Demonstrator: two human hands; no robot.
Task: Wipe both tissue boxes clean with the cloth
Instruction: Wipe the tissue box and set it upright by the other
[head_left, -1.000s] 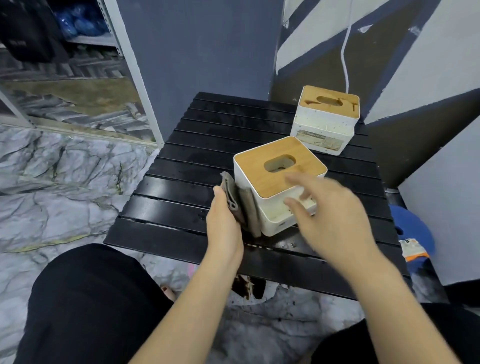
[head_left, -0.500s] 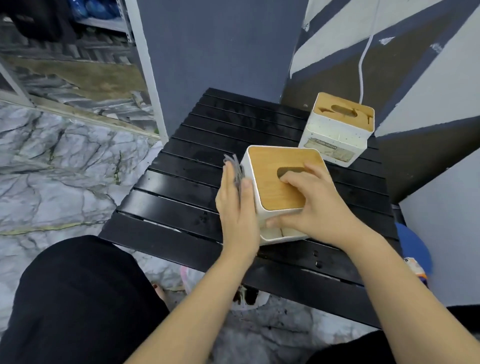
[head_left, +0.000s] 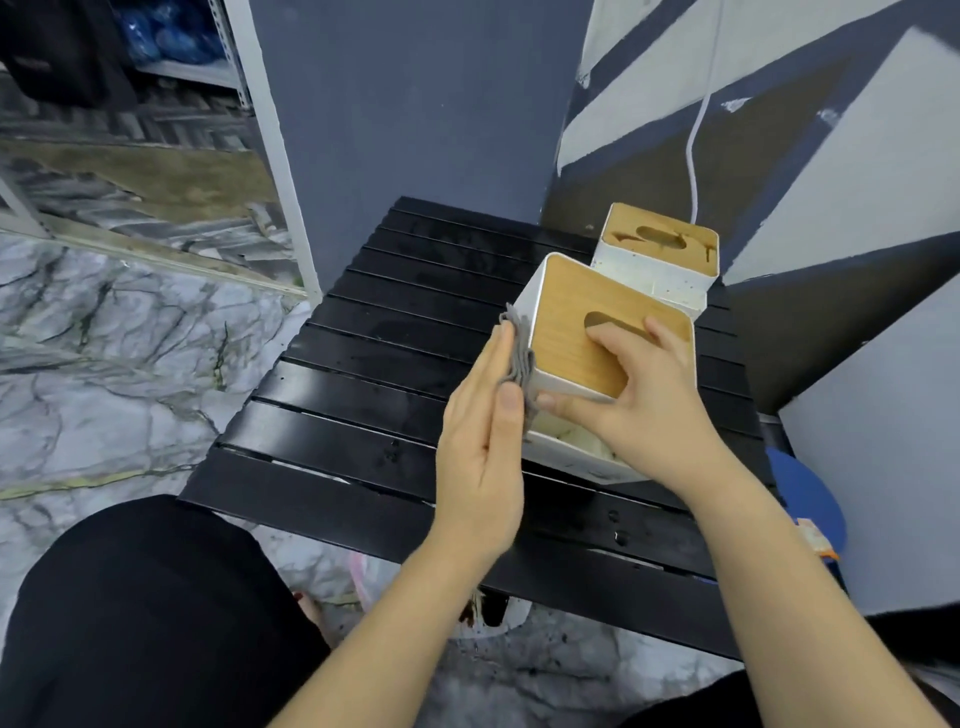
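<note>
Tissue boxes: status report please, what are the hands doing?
Left hand flat, pressing cloth against near box side. Right hand grips that box. Far box untouched. Nothing in the way.

Grey cloth (head_left: 519, 358), black slatted table (head_left: 363, 395)

Black slatted table (head_left: 363, 400), two wood-lidded white tissue boxes (head_left: 576, 312) (head_left: 657, 262) on it

Near box (head_left: 576, 332) partly covered by right hand (head_left: 644, 405); left wall masked by cloth (head_left: 519, 353) and left hand (head_left: 483, 441). Cloth mostly hidden between palm and box. Far box (head_left: 660, 260) lower corner blocked by near box. Label on near box's front wall too obscured to read. Surface (head_left: 363, 395) near edge hidden behind forearms. Blue item (head_left: 805, 493) at right partly hidden behind surface.
</note>
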